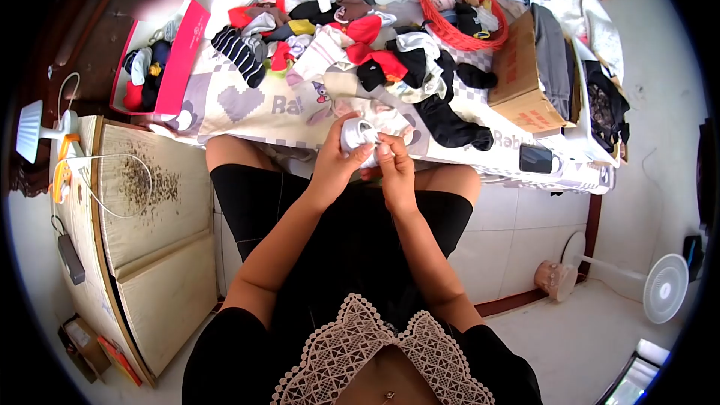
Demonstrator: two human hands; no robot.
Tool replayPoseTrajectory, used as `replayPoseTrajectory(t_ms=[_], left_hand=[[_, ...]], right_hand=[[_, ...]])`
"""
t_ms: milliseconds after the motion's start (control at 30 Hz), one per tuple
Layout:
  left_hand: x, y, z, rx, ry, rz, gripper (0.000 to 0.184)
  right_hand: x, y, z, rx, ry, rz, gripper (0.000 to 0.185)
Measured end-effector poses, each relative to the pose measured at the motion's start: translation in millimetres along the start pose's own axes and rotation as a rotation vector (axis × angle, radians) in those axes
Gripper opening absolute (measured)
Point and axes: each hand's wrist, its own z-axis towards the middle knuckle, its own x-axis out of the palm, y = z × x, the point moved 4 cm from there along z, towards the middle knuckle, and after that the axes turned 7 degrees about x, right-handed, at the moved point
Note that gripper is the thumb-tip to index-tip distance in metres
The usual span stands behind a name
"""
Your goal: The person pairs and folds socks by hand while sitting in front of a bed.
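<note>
My left hand (337, 163) is wrapped round a white sock (358, 135), bunched up above my lap at the bed's edge. My right hand (397, 171) pinches the same sock from the other side, its thumb and fingers pressed together on the fabric. Just beyond, a pale pink cloth (386, 116) lies on the printed bedsheet (277, 124). A black sock (452, 124) rests to the right of my hands. Farther back spreads a pile of mixed socks, among them a black-and-white striped sock (238, 55).
A pink box (196, 34) with socks stands at the left, and a red basket (450, 41) holds more at the back. To the right are a cardboard box (517, 79) with dark cloth and a phone (537, 158). A wooden cabinet (161, 285) is beside my left leg.
</note>
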Motion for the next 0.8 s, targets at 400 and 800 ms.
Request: replayPoseTrajectory(t_ms=[400,800], left_hand=[[4.7,2.1,0.5,-0.143,0.041,-0.114,0.051],[-9.9,20.2,0.3,-0.256,-0.048,-0.297,0.054]], right_hand=[[-9.8,5.6,1.7,-0.011,-0.085,-0.034,0.024],[-11.2,-0.9,5.8,0.194,-0.095,0.377,0.027]])
